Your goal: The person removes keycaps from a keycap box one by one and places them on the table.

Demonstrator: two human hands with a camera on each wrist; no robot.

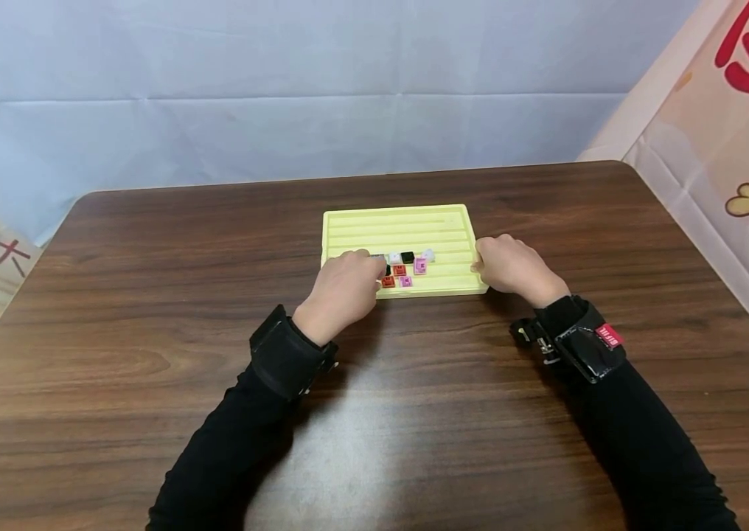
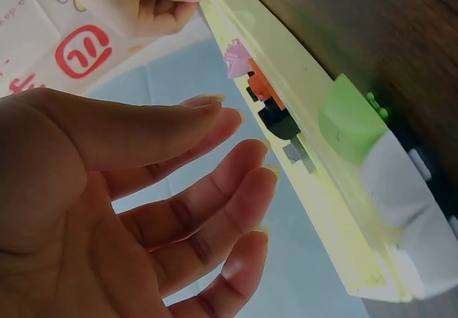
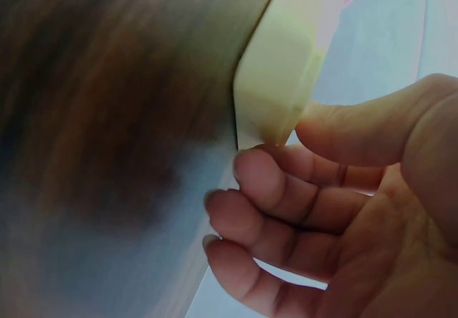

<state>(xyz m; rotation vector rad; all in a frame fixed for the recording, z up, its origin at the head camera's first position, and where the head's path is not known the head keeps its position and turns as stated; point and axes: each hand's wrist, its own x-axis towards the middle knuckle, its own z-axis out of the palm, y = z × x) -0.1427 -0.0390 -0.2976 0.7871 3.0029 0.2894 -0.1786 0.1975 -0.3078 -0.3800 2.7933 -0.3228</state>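
Observation:
A pale yellow ridged tray (image 1: pixel 391 221) lies on the table, with several small coloured pieces in its front part. Among them are a pink piece (image 1: pixel 420 266), a black piece (image 1: pixel 408 257), a white piece (image 1: pixel 395 259) and an orange-red piece (image 1: pixel 399 271). My left hand (image 1: pixel 346 286) is over the tray's front left, hiding that corner in the head view. In the left wrist view its fingers are loosely bent, thumb and index tips close together, nothing showing between them. My right hand (image 1: pixel 514 267) pinches the tray's right edge between thumb (image 3: pixel 343 132) and fingers.
The brown wooden table (image 1: pixel 149 295) extends around the tray. Behind it hangs a pale blue cloth (image 1: pixel 281 96), and a printed banner (image 1: pixel 699 147) stands at the right. Along the tray's outer side, the left wrist view shows a green rounded piece (image 2: pixel 347 121) and whitish pieces (image 2: pixel 401 178).

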